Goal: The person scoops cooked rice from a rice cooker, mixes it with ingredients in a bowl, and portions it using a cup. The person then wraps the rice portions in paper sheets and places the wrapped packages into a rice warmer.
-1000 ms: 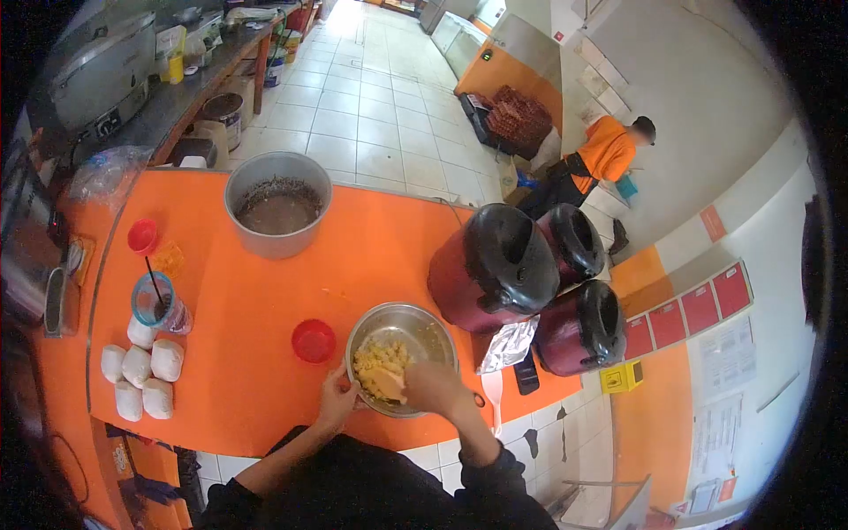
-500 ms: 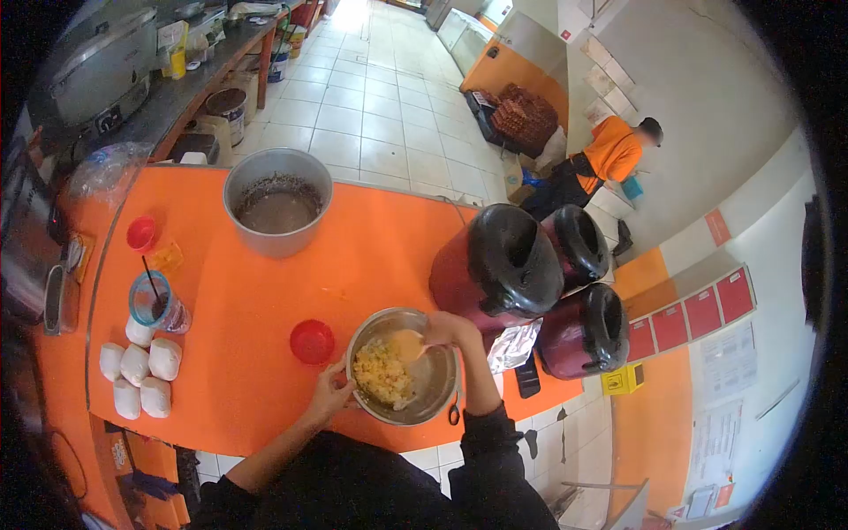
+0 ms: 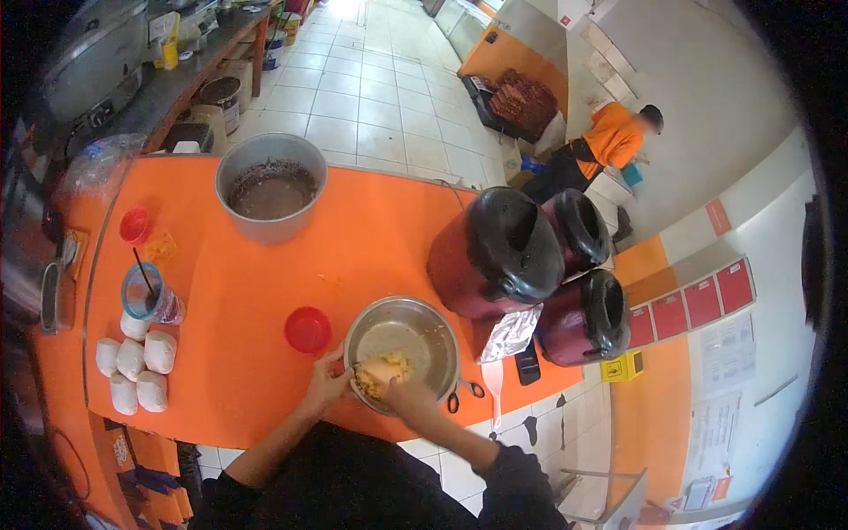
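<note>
A metal mixing bowl stands near the table's front edge, with a crumbly yellow mixture at its lower left side. My left hand is closed on the bowl's left rim. Inside the bowl, my right hand is closed around a flat peach-coloured scraper, which presses into the mixture. That hand is slightly blurred and hides part of the food. Just left of the bowl sits a small red bowl. Scissors and a white spatula lie to its right.
A large pot with dark residue stands at the back. Burgundy drink dispensers, foil and a phone occupy the right. At left are a cup and several white rounded blocks. A person in orange bends beyond the table.
My right hand has moved with the scraper from the bowl's upper right side to its lower left, onto the mixture. The white spatula has come into view. My left hand stays on the rim.
</note>
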Motion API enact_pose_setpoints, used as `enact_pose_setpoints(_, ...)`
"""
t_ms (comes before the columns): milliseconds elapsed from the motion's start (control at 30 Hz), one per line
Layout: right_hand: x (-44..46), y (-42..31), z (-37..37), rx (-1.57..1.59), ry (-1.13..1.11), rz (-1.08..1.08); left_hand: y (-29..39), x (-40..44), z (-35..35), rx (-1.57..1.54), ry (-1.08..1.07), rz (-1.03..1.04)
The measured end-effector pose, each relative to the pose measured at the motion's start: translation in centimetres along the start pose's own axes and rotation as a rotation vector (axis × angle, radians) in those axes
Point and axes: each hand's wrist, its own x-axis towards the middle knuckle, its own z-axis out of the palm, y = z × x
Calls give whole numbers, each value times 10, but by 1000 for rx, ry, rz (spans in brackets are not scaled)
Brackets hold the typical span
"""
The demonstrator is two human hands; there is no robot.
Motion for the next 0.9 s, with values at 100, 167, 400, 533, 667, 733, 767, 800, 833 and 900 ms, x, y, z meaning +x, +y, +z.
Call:
enact_pose_setpoints(100, -18, -3, 10, 156, 0, -70, 1, -2, 0, -9, -13, -24)
enact_pose_setpoints(167, -9, -11, 29, -9, 46, -62, 13, 1, 1, 52, -39, -21)
enact_pose_setpoints(400, -18, 16, 15, 143, 143, -201, 12, -5, 1, 68, -52, 62)
enact_pose_setpoints(533, -13, 25, 0, 88, 88, -15, 23, -5, 5, 135, -34, 4)
enact_pose_setpoints(667, 43, 34, 111, -78, -1, -81, 5, 5, -5, 40, -62, -10)
enact_pose_setpoints(733, 38, 75, 73, -10, -68, -172, 11, 3, -5, 27, -99, 17)
enact_pose_setpoints(767, 33, 94, 47, 29, -107, -218, 11, 1, -6, 42, -91, -6)
enact_pose_setpoints(800, 28, 104, 13, 122, -152, -147, 12, 1, -7, 54, -81, -25)
enact_pose_setpoints(833, 23, 108, -27, 208, -197, -79, 13, 3, -7, 62, -67, -37)
enact_pose_setpoints(900, 30, 122, -10, 272, -29, -49, 19, 0, -5, 60, -78, -54)
